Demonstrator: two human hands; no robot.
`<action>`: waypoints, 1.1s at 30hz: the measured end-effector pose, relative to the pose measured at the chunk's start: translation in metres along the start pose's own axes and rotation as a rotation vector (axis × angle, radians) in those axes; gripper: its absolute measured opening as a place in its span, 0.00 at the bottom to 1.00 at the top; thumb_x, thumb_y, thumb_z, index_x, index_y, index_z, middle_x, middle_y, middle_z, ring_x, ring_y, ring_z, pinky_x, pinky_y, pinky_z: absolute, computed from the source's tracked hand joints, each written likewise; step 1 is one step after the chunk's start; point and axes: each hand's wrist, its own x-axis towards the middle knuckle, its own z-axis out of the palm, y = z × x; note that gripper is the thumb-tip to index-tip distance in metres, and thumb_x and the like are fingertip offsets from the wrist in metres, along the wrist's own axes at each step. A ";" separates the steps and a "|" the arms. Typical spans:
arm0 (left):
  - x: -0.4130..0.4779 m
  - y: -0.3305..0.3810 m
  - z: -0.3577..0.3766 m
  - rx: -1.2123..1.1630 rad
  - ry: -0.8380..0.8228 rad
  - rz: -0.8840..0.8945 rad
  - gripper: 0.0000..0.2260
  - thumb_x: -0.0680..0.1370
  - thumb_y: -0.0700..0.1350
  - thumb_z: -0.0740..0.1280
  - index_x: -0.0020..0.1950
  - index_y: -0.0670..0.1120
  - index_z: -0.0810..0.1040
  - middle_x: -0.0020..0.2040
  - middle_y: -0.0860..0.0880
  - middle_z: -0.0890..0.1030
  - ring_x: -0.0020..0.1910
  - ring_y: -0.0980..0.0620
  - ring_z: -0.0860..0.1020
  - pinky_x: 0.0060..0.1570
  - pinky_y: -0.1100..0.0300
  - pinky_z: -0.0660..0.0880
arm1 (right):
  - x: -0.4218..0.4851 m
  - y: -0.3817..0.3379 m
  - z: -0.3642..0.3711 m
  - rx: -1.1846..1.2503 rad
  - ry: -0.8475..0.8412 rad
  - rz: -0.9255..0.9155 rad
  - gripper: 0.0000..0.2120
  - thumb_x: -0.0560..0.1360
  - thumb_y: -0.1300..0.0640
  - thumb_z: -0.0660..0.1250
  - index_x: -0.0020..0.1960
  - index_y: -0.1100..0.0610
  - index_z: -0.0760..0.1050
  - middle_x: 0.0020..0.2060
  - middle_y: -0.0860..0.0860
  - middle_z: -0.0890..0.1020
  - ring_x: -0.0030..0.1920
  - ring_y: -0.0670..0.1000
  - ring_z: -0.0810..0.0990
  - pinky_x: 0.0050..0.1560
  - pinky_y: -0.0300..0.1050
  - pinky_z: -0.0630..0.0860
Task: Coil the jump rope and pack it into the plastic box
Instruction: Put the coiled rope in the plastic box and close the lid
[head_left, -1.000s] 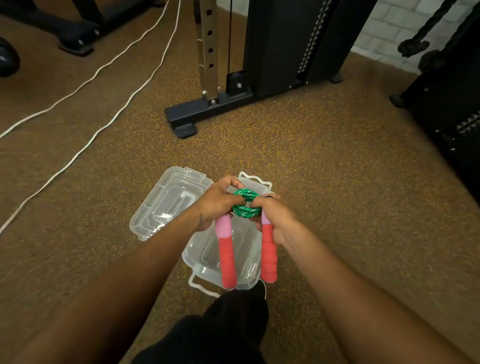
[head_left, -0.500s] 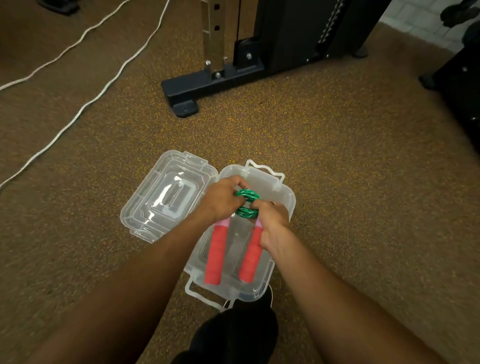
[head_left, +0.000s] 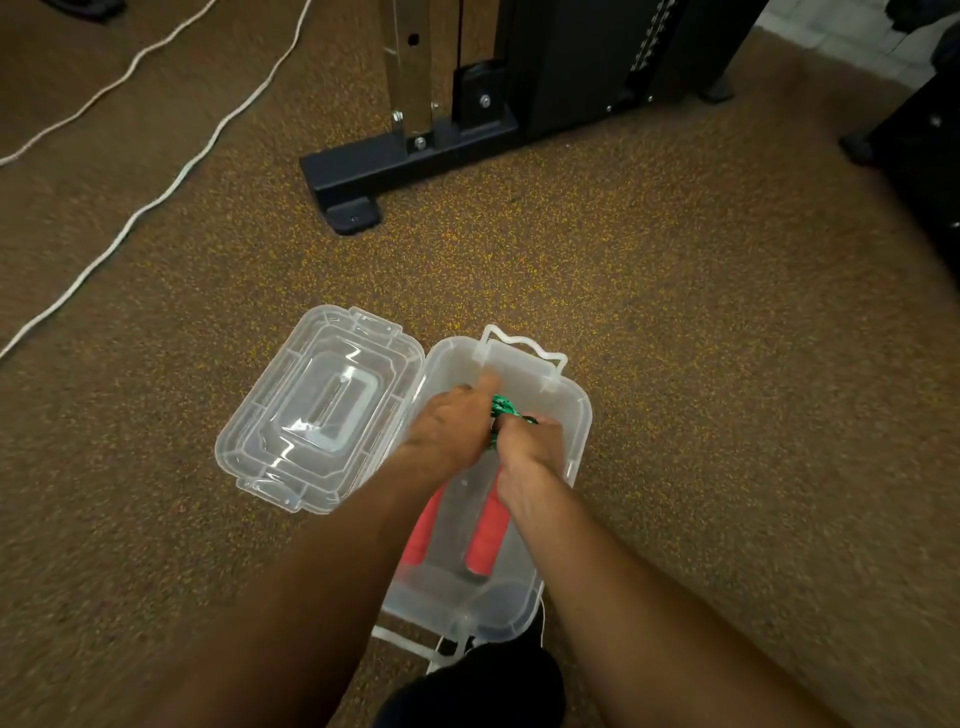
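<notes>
A clear plastic box (head_left: 581, 415) stands open on the speckled brown floor just in front of me. Both my hands are down inside it. My left hand (head_left: 451, 422) and my right hand (head_left: 530, 447) hold the coiled green rope (head_left: 503, 406) between them. The jump rope's two red handles (head_left: 485, 538) lie side by side along the box's bottom, pointing towards me; my forearms hide their upper ends. The box's clear lid (head_left: 317, 408) lies flat on the floor, touching the box's left side.
A black steel foot of a gym machine (head_left: 410, 166) stands on the floor beyond the box. Two white cords (head_left: 156, 200) run across the floor at the far left. More dark equipment (head_left: 919, 156) fills the right edge. My dark-clad knee (head_left: 478, 686) is below the box.
Both hands have gone down from above the box into it, carrying the coiled rope. The red handles now lie inside the box. The view has tilted down and closer.
</notes>
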 end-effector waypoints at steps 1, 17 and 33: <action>0.002 -0.002 0.004 0.002 -0.009 -0.022 0.15 0.78 0.41 0.62 0.64 0.44 0.67 0.54 0.38 0.79 0.53 0.35 0.79 0.50 0.47 0.73 | 0.007 0.007 0.005 -0.005 0.013 0.009 0.19 0.60 0.56 0.70 0.51 0.55 0.79 0.43 0.55 0.86 0.41 0.57 0.85 0.44 0.54 0.84; 0.007 -0.025 0.046 0.077 0.062 -0.103 0.13 0.75 0.39 0.67 0.58 0.44 0.68 0.55 0.40 0.73 0.48 0.36 0.79 0.44 0.45 0.76 | 0.069 0.054 0.031 -0.316 0.056 -0.035 0.21 0.57 0.48 0.71 0.49 0.54 0.79 0.42 0.52 0.86 0.41 0.56 0.85 0.43 0.53 0.84; -0.047 -0.010 0.044 0.377 -0.004 -0.050 0.16 0.82 0.43 0.55 0.70 0.45 0.68 0.67 0.42 0.70 0.65 0.43 0.70 0.58 0.53 0.72 | 0.003 0.007 -0.014 -1.280 -0.215 -0.585 0.16 0.81 0.61 0.54 0.62 0.60 0.77 0.64 0.58 0.70 0.63 0.61 0.70 0.63 0.50 0.69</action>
